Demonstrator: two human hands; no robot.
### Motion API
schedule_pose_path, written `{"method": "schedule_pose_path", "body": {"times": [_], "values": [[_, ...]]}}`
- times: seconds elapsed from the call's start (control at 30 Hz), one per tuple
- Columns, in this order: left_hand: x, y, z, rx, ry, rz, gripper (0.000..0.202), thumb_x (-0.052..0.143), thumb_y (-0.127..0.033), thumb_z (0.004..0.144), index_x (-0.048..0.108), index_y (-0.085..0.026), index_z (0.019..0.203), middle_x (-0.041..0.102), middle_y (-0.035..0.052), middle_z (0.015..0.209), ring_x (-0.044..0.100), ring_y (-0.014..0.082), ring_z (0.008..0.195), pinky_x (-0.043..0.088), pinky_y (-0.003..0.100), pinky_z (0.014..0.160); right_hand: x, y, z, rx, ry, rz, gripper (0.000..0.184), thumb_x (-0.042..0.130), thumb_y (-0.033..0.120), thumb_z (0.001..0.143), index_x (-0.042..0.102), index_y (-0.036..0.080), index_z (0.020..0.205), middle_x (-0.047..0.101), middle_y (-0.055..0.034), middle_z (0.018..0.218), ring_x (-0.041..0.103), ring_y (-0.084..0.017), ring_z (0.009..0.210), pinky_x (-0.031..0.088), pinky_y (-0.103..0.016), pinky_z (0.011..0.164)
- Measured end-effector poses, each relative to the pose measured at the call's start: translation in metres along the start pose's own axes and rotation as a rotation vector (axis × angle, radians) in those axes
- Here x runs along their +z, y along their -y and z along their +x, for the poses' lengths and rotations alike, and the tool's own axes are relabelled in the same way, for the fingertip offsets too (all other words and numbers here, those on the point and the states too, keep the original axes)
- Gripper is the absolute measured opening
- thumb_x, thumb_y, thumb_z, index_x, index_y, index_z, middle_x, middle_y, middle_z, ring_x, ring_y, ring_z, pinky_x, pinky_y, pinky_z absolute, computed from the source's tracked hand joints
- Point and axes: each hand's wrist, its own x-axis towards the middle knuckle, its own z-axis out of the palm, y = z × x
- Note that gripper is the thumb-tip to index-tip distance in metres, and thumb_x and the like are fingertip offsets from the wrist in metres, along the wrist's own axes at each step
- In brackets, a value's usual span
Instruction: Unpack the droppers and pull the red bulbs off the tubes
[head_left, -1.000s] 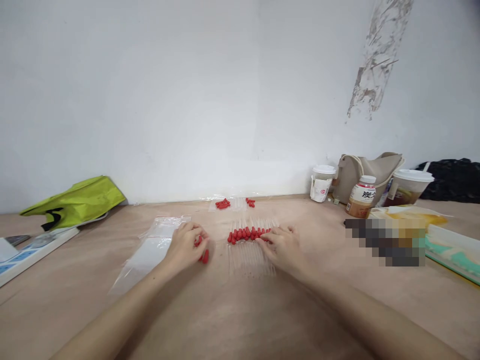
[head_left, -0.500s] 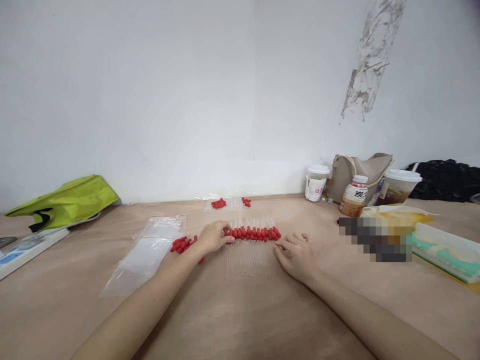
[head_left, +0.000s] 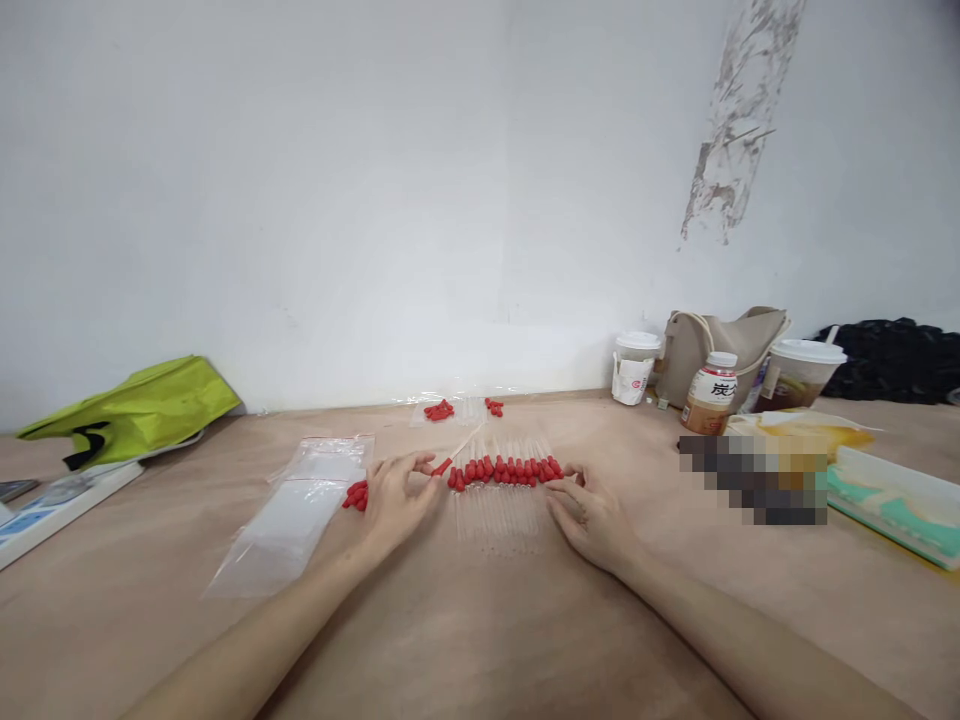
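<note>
A row of clear droppers with red rubber bulbs (head_left: 504,470) lies side by side on the wooden table. My left hand (head_left: 395,494) is at the row's left end, pinching one dropper (head_left: 454,456) by its red bulb, its clear stem tilted up and away. My right hand (head_left: 591,512) rests on the table at the row's right end, fingers loosely curled and touching the last bulbs, holding nothing I can see. A small heap of loose red bulbs (head_left: 355,494) lies just left of my left hand.
Clear zip bags (head_left: 292,510) lie to the left. More red bulbs on plastic (head_left: 451,408) sit by the wall. A green bag (head_left: 135,405) is at far left. Cups (head_left: 634,366), a bottle (head_left: 709,393), a beige bag (head_left: 720,345) and packets (head_left: 892,490) stand at right.
My left hand left the loose bulbs, moved to the row's left end and lifted one dropper out. My right hand slid from the row's middle to its right end.
</note>
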Motion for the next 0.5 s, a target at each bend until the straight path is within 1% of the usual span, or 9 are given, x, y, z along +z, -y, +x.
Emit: {"method": "schedule_pose_path", "body": {"times": [0.07,0.13,0.2,0.23,0.3,0.37,0.43,0.5], "values": [[-0.010,0.002,-0.019,0.145,-0.052,0.003,0.023,0.053,-0.028,0.074,0.057,-0.022,0.097,0.067,0.0022,0.088,0.056,0.0220,0.090,0.032,0.040,0.087,0.000,0.003,0.000,-0.001,-0.002,0.029,0.028,0.049,0.030,0.080,0.058,0.019,0.104,0.051,-0.0106,0.103,0.050,-0.019,0.087,0.040,-0.034,0.077],[-0.016,0.004,-0.035,0.289,-0.053,0.004,0.020,0.053,-0.025,0.076,0.057,-0.022,0.095,0.067,0.0019,0.084,0.057,0.0205,0.085,0.031,0.040,0.084,-0.002,0.010,0.001,-0.041,0.021,0.033,0.044,0.051,0.035,0.079,0.047,0.019,0.119,0.047,-0.0125,0.112,0.047,-0.023,0.100,0.039,-0.038,0.084],[-0.018,0.004,-0.046,0.398,-0.059,0.003,0.016,0.052,-0.023,0.076,0.056,-0.021,0.092,0.067,0.0018,0.081,0.057,0.0194,0.081,0.031,0.040,0.083,-0.005,0.018,0.002,-0.121,0.055,0.023,0.053,0.053,0.040,0.077,0.041,0.020,0.125,0.045,-0.0126,0.118,0.043,-0.024,0.107,0.036,-0.040,0.087],[-0.017,0.003,-0.049,0.438,-0.065,0.000,0.015,0.053,-0.023,0.076,0.056,-0.020,0.091,0.067,0.0018,0.080,0.057,0.0190,0.079,0.030,0.040,0.082,-0.006,0.023,0.003,-0.172,0.066,0.016,0.052,0.053,0.041,0.077,0.043,0.022,0.124,0.047,-0.0116,0.116,0.043,-0.024,0.106,0.035,-0.040,0.087],[-0.016,-0.002,-0.051,0.489,-0.063,-0.010,0.015,0.054,-0.021,0.076,0.055,-0.020,0.091,0.067,0.0014,0.078,0.057,0.0184,0.077,0.030,0.040,0.082,-0.008,0.033,0.003,-0.249,0.055,-0.010,0.038,0.053,0.038,0.078,0.053,0.026,0.114,0.054,-0.0083,0.104,0.048,-0.021,0.096,0.032,-0.039,0.085],[-0.015,-0.010,-0.051,0.517,-0.046,-0.035,0.015,0.053,-0.020,0.076,0.054,-0.020,0.091,0.067,0.0010,0.078,0.057,0.0175,0.075,0.029,0.040,0.083,-0.007,0.043,0.003,-0.304,0.042,-0.041,0.026,0.052,0.033,0.080,0.059,0.027,0.105,0.058,-0.0041,0.084,0.049,-0.017,0.079,0.030,-0.037,0.080],[-0.013,-0.018,-0.052,0.546,-0.037,-0.070,0.014,0.052,-0.018,0.077,0.053,-0.020,0.090,0.066,0.0004,0.078,0.057,0.0162,0.073,0.027,0.041,0.086,-0.004,0.052,0.002,-0.341,0.062,-0.053,0.024,0.050,0.029,0.082,0.059,0.026,0.104,0.058,-0.0011,0.070,0.047,-0.014,0.069,0.028,-0.035,0.076],[-0.011,-0.025,-0.054,0.588,-0.045,-0.099,0.012,0.052,-0.015,0.077,0.053,-0.021,0.088,0.066,-0.0007,0.076,0.057,0.0150,0.071,0.025,0.041,0.088,-0.002,0.059,0.001,-0.358,0.106,-0.039,0.027,0.049,0.027,0.083,0.056,0.023,0.109,0.060,-0.0004,0.065,0.045,-0.014,0.065,0.025,-0.034,0.075]]}}
